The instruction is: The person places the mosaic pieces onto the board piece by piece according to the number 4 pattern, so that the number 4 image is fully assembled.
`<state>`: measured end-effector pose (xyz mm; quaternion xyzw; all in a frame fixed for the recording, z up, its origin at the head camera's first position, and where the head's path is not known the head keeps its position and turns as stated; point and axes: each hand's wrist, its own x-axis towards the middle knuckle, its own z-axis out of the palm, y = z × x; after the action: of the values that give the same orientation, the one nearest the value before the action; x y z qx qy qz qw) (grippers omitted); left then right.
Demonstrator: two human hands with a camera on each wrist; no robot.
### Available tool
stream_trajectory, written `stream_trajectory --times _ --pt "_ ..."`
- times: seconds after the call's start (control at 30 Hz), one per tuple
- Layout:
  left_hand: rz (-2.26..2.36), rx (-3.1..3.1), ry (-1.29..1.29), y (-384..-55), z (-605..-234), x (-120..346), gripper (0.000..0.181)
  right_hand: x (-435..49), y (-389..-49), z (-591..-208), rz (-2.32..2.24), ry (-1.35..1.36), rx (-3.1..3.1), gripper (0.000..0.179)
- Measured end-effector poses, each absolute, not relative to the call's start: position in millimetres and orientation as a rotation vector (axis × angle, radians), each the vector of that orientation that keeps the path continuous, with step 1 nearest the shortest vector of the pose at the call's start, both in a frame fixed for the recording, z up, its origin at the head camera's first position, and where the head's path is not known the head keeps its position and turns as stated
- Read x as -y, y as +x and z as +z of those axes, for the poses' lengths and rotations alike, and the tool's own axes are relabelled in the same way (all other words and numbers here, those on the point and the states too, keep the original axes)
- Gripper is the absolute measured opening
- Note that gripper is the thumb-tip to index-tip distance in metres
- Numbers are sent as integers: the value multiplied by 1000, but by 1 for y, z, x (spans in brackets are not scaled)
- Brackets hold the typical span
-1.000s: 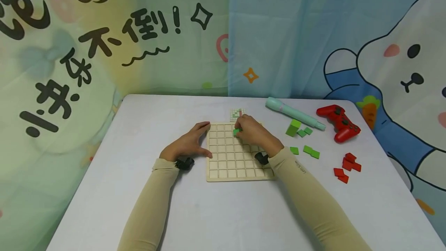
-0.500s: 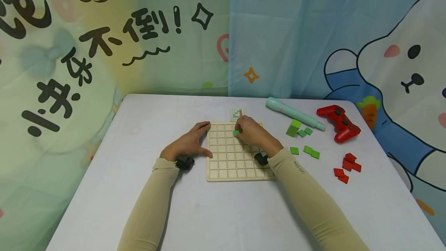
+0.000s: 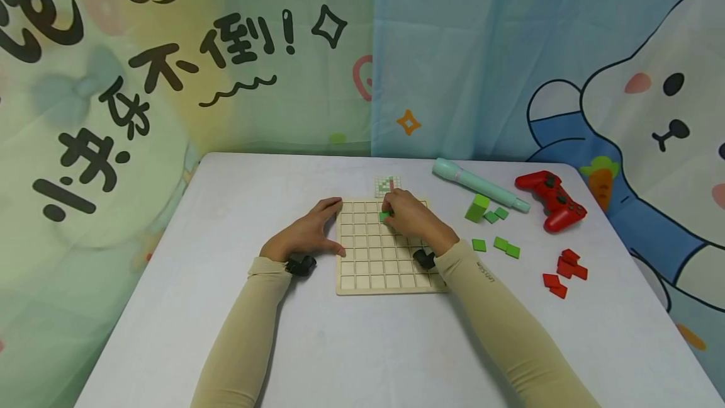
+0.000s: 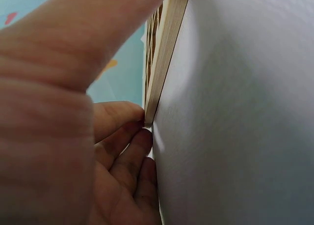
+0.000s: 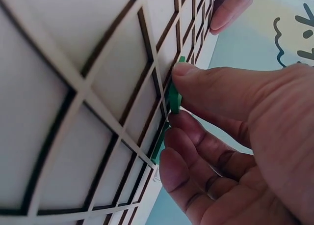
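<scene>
The wooden grid board [image 3: 368, 257] lies on the white table. My right hand [image 3: 416, 214] pinches a small green square tile [image 3: 384, 216] over the board's far part. In the right wrist view this tile [image 5: 174, 98] stands tilted between thumb and fingers, against the grid. Another green tile [image 5: 160, 145] sits in a cell close by, partly behind the fingertips. My left hand [image 3: 306, 232] rests at the board's left edge, thumb and fingers spread. The left wrist view shows the fingers [image 4: 132, 154] touching the board's side [image 4: 164, 58] near its corner.
A small printed pattern card [image 3: 384, 185] lies behind the board. To the right are loose green tiles [image 3: 501, 243], a green block [image 3: 477, 208], several red tiles [image 3: 564, 266], a mint-green tube [image 3: 481, 185] and a red game controller [image 3: 550, 200].
Almost nothing differs. Both hands keep their places, and the right hand still pinches the green tile over the same part of the board.
</scene>
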<state>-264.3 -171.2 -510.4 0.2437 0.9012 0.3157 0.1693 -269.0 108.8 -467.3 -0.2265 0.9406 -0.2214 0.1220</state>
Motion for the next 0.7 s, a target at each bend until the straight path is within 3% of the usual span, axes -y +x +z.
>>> stream_trajectory --times 0.37,0.6,0.7 --pt "892 -2565 691 -263 -507 169 126 -110 -269 -469 -658 -650 -2780 13" --pt "896 -2565 699 -261 -505 169 125 -121 -263 -464 -753 -552 -2795 33" --pt "890 -2569 698 -261 -506 169 124 -138 -253 -457 -909 -491 -2809 34"
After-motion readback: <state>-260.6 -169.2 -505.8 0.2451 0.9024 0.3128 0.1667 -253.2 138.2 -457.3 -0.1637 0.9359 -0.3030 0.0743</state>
